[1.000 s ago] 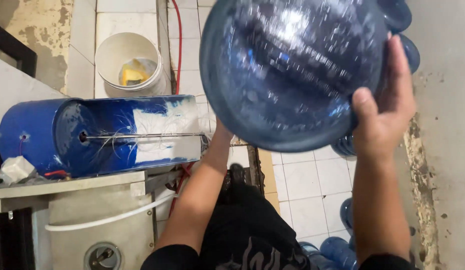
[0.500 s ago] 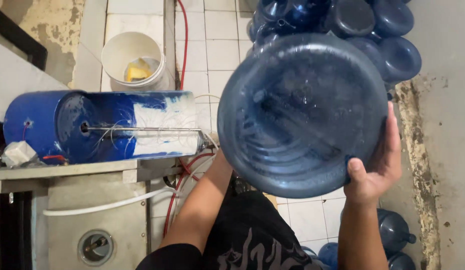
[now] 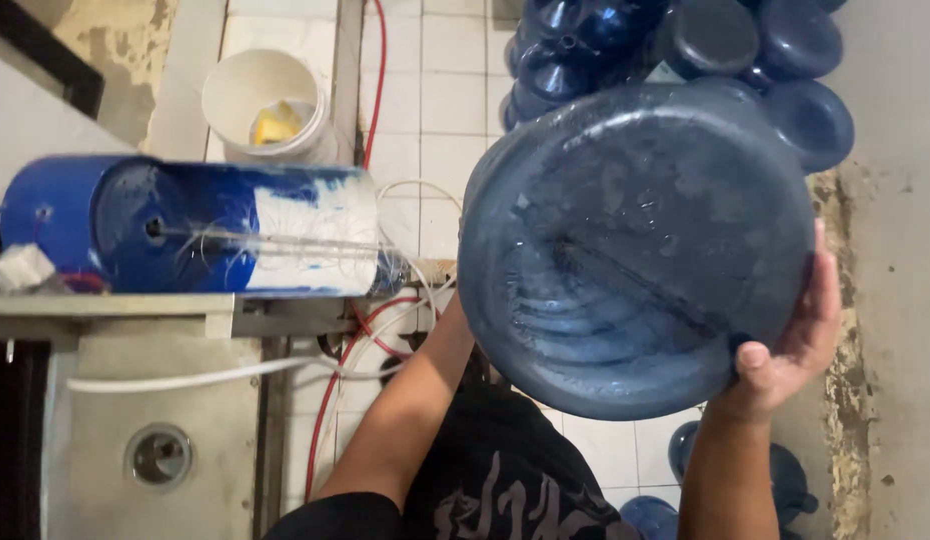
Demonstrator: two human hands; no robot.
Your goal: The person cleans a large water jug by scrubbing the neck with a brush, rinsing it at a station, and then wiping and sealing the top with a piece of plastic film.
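Nearest, the person's right hand [image 3: 785, 350] is curled around the rim of a large, round, translucent blue plastic water jug [image 3: 635, 245], thumb pressed on its base and fingers hidden behind the wall. The jug is held up off the floor, base toward the viewer, on the right side of the scene. The left hand is out of sight behind the jug; only its forearm [image 3: 405, 410] shows, reaching under the left edge, so I cannot tell how it grips. The jug looks wet, with streaks on its base, and I judge that the slick surface together with a one-sided rim hold could let it slip and drop onto the tiles. On the near left is a grey metal desk [image 3: 145, 400] with a round drain, crossed by a white hose [image 3: 215, 375]. Above it lies a blue cylindrical drum with a white end and a bristled rod along its axis [image 3: 205, 225]. Red tubing [image 3: 370, 70] runs over the white tiled floor [image 3: 435, 100]. Farther off stands a white plastic bucket holding something yellow [image 3: 265, 100], and at far right a cluster of dark blue water jugs [image 3: 705, 50] against a grey wall.
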